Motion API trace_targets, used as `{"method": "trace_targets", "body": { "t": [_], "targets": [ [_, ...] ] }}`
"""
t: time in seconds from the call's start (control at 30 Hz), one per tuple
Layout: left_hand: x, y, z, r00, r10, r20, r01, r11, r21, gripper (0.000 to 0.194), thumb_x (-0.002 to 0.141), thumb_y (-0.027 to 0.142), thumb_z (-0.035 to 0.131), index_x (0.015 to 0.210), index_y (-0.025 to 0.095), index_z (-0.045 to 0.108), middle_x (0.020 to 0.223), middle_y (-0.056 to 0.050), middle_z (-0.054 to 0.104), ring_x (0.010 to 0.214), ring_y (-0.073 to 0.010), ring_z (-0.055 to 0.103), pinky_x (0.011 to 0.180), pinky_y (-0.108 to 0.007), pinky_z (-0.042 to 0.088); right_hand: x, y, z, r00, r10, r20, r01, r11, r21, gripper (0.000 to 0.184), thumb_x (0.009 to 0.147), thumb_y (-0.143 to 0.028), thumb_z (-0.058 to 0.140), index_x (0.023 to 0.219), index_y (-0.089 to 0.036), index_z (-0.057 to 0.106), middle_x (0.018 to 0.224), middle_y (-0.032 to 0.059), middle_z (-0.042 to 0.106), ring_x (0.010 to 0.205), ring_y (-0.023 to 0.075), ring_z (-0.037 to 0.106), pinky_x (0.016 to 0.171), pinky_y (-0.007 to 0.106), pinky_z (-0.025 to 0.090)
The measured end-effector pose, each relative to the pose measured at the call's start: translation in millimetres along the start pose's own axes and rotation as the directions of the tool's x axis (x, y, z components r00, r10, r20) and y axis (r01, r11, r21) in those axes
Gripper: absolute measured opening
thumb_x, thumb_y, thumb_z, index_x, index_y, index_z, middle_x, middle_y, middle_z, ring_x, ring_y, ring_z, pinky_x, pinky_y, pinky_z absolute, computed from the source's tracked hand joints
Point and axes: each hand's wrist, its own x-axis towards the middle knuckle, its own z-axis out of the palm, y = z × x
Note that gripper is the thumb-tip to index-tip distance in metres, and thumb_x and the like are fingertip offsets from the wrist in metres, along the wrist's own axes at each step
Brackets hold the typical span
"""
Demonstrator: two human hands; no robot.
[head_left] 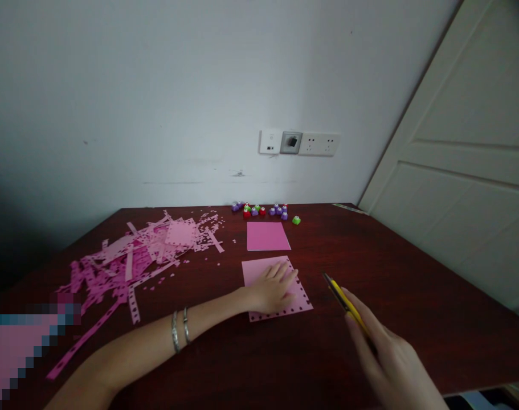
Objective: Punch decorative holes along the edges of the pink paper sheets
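Note:
My left hand point(271, 288) lies flat with spread fingers on a light pink sheet of paper point(299, 300), covering its middle. Dark heart-shaped holes run along the right and lower edges of that sheet. In my right hand point(389, 353) is a yellow utility knife point(348, 304), its blade end pointing up and left, to the right of the sheet and apart from it. Just behind the sheet sits a darker pink square of paper point(268, 236). Two silver bracelets circle my left wrist.
A heap of pink paper strips and scraps point(135, 253) spreads over the left of the dark red table point(413, 273). Several small purple, red and green plastic pieces point(262, 211) stand along the back. Wall sockets point(319, 144) are above, and a white door point(468, 171) stands at the right.

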Motion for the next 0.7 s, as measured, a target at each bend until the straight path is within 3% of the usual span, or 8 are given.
{"method": "trace_targets", "body": {
  "t": [0.07, 0.13, 0.23, 0.3, 0.47, 0.7],
  "targets": [
    [2, 1, -1.1, 0.999, -0.020, -0.034, 0.018, 0.997, -0.073, 0.063, 0.090, 0.041, 0.028, 0.142, 0.009, 0.009, 0.148, -0.017, 0.007, 0.135, -0.0285, 0.000, 0.108, -0.046, 0.013, 8, 2, 3, 0.999, 0.045, 0.008, -0.045, 0.991, 0.130, 0.043, 0.088, -0.037, 0.038, 0.128, -0.021, 0.043, 0.113, 0.0094, 0.062, 0.102, 0.0233, 0.060, 0.083, 0.032, 0.050],
    [4, 3, -4.0, 0.986, -0.080, -0.145, 0.052, 0.981, -0.189, 0.058, 0.090, 0.037, 0.031, 0.139, 0.009, 0.020, 0.147, -0.016, 0.016, 0.135, -0.0262, 0.009, 0.108, -0.044, 0.016, 16, 5, 8, 0.992, 0.121, 0.042, -0.127, 0.957, 0.261, 0.044, 0.088, -0.040, 0.040, 0.127, -0.021, 0.044, 0.095, 0.0082, 0.066, 0.085, 0.0213, 0.064, 0.071, 0.029, 0.053],
    [7, 7, -12.7, 0.908, -0.211, -0.361, 0.035, 0.898, -0.439, 0.041, 0.088, 0.035, 0.037, 0.120, 0.014, 0.052, 0.134, -0.012, 0.044, 0.128, -0.0228, 0.032, 0.106, -0.041, 0.024, 27, 6, 17, 0.975, 0.207, 0.074, -0.219, 0.874, 0.435, 0.048, 0.087, -0.044, 0.041, 0.129, -0.021, 0.038, 0.071, 0.0006, 0.058, 0.052, 0.0131, 0.054, 0.045, 0.022, 0.045],
    [7, 11, -20.3, 0.864, -0.276, -0.422, -0.049, 0.787, -0.615, 0.034, 0.086, 0.037, 0.043, 0.105, 0.016, 0.062, 0.119, -0.010, 0.058, 0.116, -0.0212, 0.047, 0.101, -0.038, 0.032, 36, 5, 23, 0.975, 0.211, 0.074, -0.218, 0.828, 0.517, 0.051, 0.087, -0.045, 0.041, 0.132, -0.023, 0.031, 0.069, -0.0021, 0.053, 0.045, 0.0100, 0.044, 0.039, 0.020, 0.039],
    [6, 22, -35.4, 0.848, -0.377, -0.372, -0.141, 0.517, -0.844, 0.033, 0.077, 0.043, 0.057, 0.091, 0.015, 0.068, 0.093, -0.007, 0.068, 0.089, -0.0190, 0.060, 0.084, -0.032, 0.043, 55, -7, 41, 0.986, 0.125, 0.114, -0.168, 0.798, 0.579, 0.057, 0.087, -0.042, 0.041, 0.136, -0.022, 0.019, 0.072, -0.0010, 0.052, 0.048, 0.0105, 0.043, 0.042, 0.021, 0.038],
    [2, 23, -39.2, 0.794, -0.529, -0.298, -0.118, 0.348, -0.930, 0.030, 0.070, 0.042, 0.064, 0.082, 0.015, 0.070, 0.078, -0.005, 0.067, 0.072, -0.0141, 0.056, 0.062, -0.025, 0.041, 62, -23, 57, 0.983, 0.045, 0.176, -0.143, 0.789, 0.598, 0.056, 0.088, -0.037, 0.038, 0.136, -0.021, 0.015, 0.073, -0.0012, 0.050, 0.054, 0.0120, 0.047, 0.047, 0.023, 0.042]
  ]
}}
